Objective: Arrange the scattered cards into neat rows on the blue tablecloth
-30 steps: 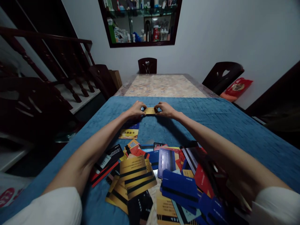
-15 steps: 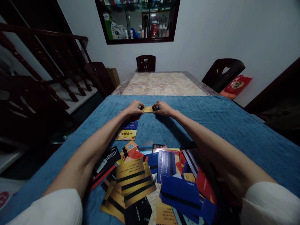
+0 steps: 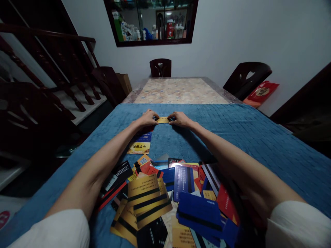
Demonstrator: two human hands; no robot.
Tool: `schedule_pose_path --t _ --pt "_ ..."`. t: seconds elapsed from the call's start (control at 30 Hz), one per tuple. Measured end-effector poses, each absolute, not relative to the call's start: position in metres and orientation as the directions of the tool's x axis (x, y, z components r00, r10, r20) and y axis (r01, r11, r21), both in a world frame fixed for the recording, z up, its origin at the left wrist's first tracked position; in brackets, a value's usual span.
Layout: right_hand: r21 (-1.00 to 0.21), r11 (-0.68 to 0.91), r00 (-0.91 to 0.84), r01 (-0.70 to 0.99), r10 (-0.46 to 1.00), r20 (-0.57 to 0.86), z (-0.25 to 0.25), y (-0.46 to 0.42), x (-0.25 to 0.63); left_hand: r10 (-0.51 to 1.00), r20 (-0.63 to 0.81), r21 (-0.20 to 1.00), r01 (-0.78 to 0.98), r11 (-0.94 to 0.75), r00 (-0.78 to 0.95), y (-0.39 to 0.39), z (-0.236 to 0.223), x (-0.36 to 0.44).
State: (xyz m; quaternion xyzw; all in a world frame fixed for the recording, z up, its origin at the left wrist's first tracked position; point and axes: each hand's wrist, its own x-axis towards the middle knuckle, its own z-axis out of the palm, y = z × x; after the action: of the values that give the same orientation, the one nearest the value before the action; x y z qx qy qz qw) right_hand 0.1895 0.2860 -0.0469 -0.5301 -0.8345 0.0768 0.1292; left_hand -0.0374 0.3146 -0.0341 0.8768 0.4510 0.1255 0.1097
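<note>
Held a thin gold rectangular card [image 3: 163, 120] at the far middle of a blue textured cloth [image 3: 245, 129]. Pinched its left end in the left hand [image 3: 148, 118] and its right end in the right hand [image 3: 180, 119], with both grips closed down to the card. Had a yellow card with black lettering [image 3: 139, 147] nearer, on the left, and a loose heap of gold, blue, red and black cards [image 3: 147, 198] nearest. Faced, beyond the cloth, a beige patterned tabletop [image 3: 181, 90], a dark wooden chair [image 3: 160, 73] and a pale wall [image 3: 219, 41].

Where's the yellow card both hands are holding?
In the head view, the yellow card is near centre, held between the left hand and right hand, beyond the card pile.
</note>
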Motion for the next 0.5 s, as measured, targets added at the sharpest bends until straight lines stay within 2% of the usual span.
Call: schedule_pose_path --t 0.27,0.5 --pt "-0.268 0.447 -0.422 0.853 0.894 0.15 -0.054 0.289 0.192 0.851 0.069 0.191 0.831 -0.523 0.52 0.311 -0.033 -0.032" --pt "-0.24 0.419 -0.386 0.876 0.906 0.175 -0.056 0.286 0.189 0.858 0.043 0.147 0.846 -0.512 0.512 0.304 -0.03 -0.019"
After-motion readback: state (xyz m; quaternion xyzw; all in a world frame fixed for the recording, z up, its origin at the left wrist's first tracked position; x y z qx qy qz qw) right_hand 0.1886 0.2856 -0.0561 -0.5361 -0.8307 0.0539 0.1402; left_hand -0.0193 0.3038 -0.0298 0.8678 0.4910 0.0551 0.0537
